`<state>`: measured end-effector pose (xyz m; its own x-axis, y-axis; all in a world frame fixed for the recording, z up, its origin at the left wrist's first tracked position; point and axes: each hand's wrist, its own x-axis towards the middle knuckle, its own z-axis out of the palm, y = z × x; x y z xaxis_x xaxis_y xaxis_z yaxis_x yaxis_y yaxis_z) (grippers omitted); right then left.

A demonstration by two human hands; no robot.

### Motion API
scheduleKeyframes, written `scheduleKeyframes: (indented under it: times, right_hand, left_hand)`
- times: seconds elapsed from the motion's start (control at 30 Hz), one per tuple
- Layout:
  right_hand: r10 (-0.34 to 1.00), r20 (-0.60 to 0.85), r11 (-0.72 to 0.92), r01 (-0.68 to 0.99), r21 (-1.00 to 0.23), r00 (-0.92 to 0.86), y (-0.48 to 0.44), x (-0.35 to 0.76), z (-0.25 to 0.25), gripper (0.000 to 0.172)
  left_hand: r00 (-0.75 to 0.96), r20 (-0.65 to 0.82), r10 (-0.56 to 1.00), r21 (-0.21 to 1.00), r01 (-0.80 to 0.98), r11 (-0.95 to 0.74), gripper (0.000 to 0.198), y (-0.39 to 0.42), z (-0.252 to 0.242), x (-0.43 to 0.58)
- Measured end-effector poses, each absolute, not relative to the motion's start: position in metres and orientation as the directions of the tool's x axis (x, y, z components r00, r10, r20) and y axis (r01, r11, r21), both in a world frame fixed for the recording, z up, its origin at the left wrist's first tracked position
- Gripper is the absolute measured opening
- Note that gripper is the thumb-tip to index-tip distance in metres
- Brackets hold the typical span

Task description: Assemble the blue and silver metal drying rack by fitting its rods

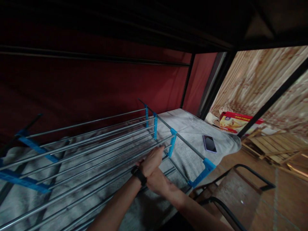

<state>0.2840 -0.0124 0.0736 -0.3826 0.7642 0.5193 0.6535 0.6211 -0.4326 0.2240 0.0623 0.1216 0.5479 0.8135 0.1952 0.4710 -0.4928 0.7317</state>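
Note:
A rack of thin metal rods [96,140] with blue plastic connectors [172,142] lies on a grey blanket [190,123]. My left hand [154,158], with a black watch [139,175] at its wrist, is closed on a metal rod near a blue connector. My right hand [157,182] crosses close against the left wrist, over the lower rods. Its fingers are mostly hidden, so what they hold cannot be made out. Another blue connector [204,172] sits at the rack's near right corner.
A phone [210,143] lies on the blanket to the right. Dark metal posts and rails [218,85] frame the bed. Right of it stand a chair [240,189], a red and yellow box [237,123] and slatted wood [276,144]. A red wall [108,86] is behind.

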Motion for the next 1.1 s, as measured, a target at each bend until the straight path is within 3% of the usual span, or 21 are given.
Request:
scheduleKeyframes:
  times: [0.1,0.2,0.27,0.37,0.47,0.57,1.1]
  right_hand:
    - [0.741,0.590,0.614,0.682,-0.397,-0.323,-0.034,0.307,0.056,0.046]
    - [0.771,0.637,0.469,0.665,-0.581,0.012,-0.044,0.340,0.049,0.037]
    - [0.753,0.588,0.322,0.613,-0.721,0.296,-0.039,0.362,0.048,0.029]
    - [0.690,0.494,0.203,0.514,-0.834,0.529,-0.021,0.388,0.047,0.039]
    - [0.719,0.449,0.208,0.453,-0.867,0.530,-0.004,0.400,0.045,0.056]
    - [0.756,0.439,0.241,0.417,-0.877,0.486,0.007,0.399,0.048,0.058]
    - [0.771,0.417,0.196,0.443,-0.875,0.481,0.026,0.398,0.070,0.027]
  left_hand:
    - [0.635,0.117,0.764,0.648,0.534,-0.543,0.051,0.071,0.141,0.230]
    - [0.653,0.074,0.753,0.561,0.598,-0.573,0.054,0.067,0.149,0.232]
    - [0.644,0.089,0.760,0.559,0.599,-0.574,0.053,0.064,0.148,0.231]
    - [0.624,0.124,0.771,0.576,0.588,-0.568,0.049,0.062,0.146,0.229]
    - [0.607,0.115,0.787,0.584,0.599,-0.547,0.046,0.062,0.148,0.230]
    - [0.606,0.076,0.792,0.578,0.620,-0.531,0.045,0.061,0.153,0.231]
    - [0.579,0.016,0.815,0.518,0.693,-0.502,0.043,0.056,0.163,0.232]
